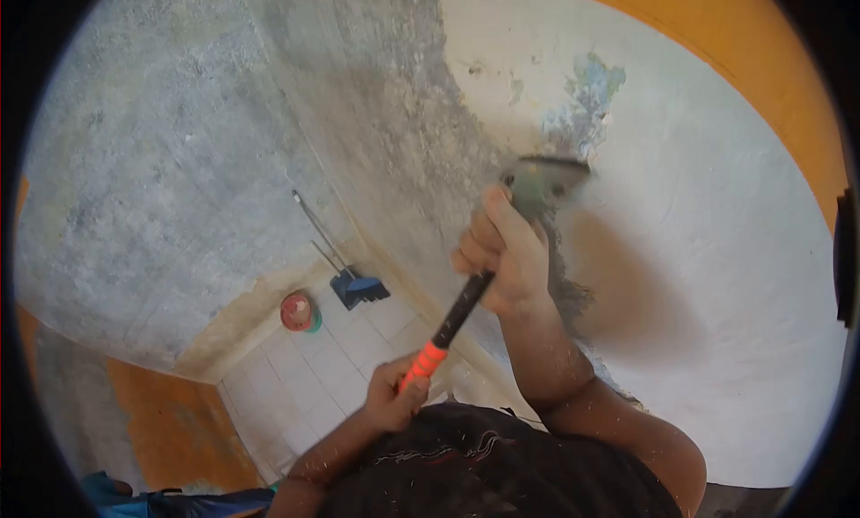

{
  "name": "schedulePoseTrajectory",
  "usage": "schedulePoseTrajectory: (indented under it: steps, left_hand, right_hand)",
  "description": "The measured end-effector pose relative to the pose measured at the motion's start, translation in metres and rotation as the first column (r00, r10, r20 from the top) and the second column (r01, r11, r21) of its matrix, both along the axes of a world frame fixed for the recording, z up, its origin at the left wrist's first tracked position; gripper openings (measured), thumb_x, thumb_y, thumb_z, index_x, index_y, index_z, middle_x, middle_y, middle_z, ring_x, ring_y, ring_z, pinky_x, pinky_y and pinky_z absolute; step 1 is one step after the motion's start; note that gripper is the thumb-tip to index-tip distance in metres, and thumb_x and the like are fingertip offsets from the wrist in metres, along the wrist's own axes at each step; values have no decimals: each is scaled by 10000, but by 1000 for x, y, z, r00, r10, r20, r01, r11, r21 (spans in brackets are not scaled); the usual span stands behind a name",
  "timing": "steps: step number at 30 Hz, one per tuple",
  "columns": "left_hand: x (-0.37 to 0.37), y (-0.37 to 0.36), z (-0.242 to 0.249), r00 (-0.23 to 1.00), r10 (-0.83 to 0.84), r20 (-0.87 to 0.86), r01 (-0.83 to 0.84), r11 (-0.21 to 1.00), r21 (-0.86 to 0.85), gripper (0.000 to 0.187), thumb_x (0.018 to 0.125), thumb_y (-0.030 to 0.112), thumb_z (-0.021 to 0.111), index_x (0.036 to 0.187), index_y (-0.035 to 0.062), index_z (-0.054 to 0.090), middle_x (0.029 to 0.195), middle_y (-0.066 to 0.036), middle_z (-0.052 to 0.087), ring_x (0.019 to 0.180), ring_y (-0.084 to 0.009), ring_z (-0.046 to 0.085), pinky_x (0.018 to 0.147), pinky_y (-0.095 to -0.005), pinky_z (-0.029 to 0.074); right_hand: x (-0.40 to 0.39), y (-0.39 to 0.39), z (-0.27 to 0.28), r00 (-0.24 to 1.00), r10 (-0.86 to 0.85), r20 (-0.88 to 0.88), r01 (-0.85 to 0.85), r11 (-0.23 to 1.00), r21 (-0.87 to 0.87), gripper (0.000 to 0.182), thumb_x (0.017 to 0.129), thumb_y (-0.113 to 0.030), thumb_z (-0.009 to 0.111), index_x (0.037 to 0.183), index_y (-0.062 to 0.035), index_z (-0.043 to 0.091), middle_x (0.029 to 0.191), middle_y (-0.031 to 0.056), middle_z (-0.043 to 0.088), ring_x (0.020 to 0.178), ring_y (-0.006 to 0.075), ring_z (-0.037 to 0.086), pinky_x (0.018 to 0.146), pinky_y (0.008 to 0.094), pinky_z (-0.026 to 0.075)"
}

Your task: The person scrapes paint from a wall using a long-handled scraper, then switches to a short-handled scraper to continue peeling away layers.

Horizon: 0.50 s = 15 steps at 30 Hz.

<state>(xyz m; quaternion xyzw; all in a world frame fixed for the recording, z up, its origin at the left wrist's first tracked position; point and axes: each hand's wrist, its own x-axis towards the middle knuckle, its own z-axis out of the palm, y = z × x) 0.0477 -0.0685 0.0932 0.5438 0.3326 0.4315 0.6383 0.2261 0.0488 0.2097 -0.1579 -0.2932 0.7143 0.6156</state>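
Note:
A long-handled scraper (463, 310) with a black shaft and an orange grip slants up across the view. My left hand (392, 394) is closed around the orange grip, low and near my dark shirt. Higher up, my right hand (506, 254) wraps round the upper shaft just below the scraper's head. That head, blurred by motion, lies over the edge where the white paint (717, 276) meets bare grey wall (385, 97). An irregular grey-blue patch (587, 106) of exposed wall shows just above the blade.
On the tiled floor (309, 375) in the corner stand a reddish bucket (297, 312) and a blue dustpan (358, 288) with a long handle. Another grey, stripped wall (161, 178) rises at left. Orange paint (179, 428) covers part of the lower left wall. Small pale specks are scattered near my arms.

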Motion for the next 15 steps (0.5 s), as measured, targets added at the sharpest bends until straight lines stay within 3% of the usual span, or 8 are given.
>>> schedulePoseTrajectory:
  steps: [1, 3, 5, 9, 11, 13, 15]
  left_hand:
    - [1, 3, 13, 1000, -10, 6, 10, 997, -76, 518, 907, 348, 506, 1167, -99, 487, 513, 11, 462, 415, -47, 391, 419, -204, 319]
    - [-3, -1, 23, 995, 51, -88, -47, 998, 45, 519, 904, 349, 513, 1164, -100, 493, 503, 13, 450, 409, -42, 385, 411, -203, 317]
    - [-7, -11, 29, 992, 53, -111, -48, 998, 42, 520, 902, 349, 516, 1163, -101, 495, 498, 15, 445, 407, -40, 383, 405, -203, 313]
    - [-7, -17, 30, 994, 76, -78, -79, 996, -40, 520, 894, 350, 527, 1150, -103, 506, 484, 17, 435, 395, -36, 376, 386, -201, 300]
    - [-16, -6, 39, 993, 94, -75, -97, 995, -36, 473, 891, 317, 515, 1111, -102, 531, 475, 17, 430, 369, -37, 359, 374, -195, 286]
    - [-32, -8, 53, 998, 50, -48, -49, 999, 12, 376, 921, 218, 513, 1178, -57, 529, 584, 46, 464, 469, -19, 392, 439, -185, 317]
    - [-29, -14, 44, 992, 70, -107, -64, 996, 58, 384, 918, 218, 525, 1192, -50, 523, 616, 49, 466, 506, -20, 398, 464, -186, 326]
  right_hand:
    - [-4, 2, 7, 999, -25, 28, 25, 1000, 8, 194, 931, -229, 518, 780, -174, 409, 527, -69, 258, 420, 69, 232, 434, 256, 248]
    - [-7, 0, 7, 998, -56, 3, 57, 998, -31, 176, 923, -226, 528, 789, -179, 423, 531, -75, 258, 415, 63, 221, 424, 258, 242]
    - [0, -2, -7, 989, 35, -146, -28, 999, 46, 185, 919, -227, 531, 779, -179, 419, 533, -78, 256, 416, 57, 223, 421, 259, 243]
    - [-4, -7, -5, 999, -32, -38, 31, 999, -16, 220, 921, -228, 528, 750, -185, 396, 529, -78, 242, 414, 57, 222, 423, 256, 235]
    - [-12, -1, 5, 998, -45, -46, 44, 999, -18, 217, 922, -228, 525, 750, -189, 398, 527, -79, 241, 416, 57, 225, 429, 253, 237]
    - [-16, -2, 6, 995, -72, -66, 71, 997, -15, 214, 923, -229, 522, 751, -193, 400, 526, -81, 241, 418, 57, 229, 434, 250, 240]
    - [-10, -1, 2, 990, 1, -140, -1, 1000, 0, 210, 922, -227, 518, 751, -198, 400, 524, -84, 243, 423, 54, 234, 442, 244, 241]
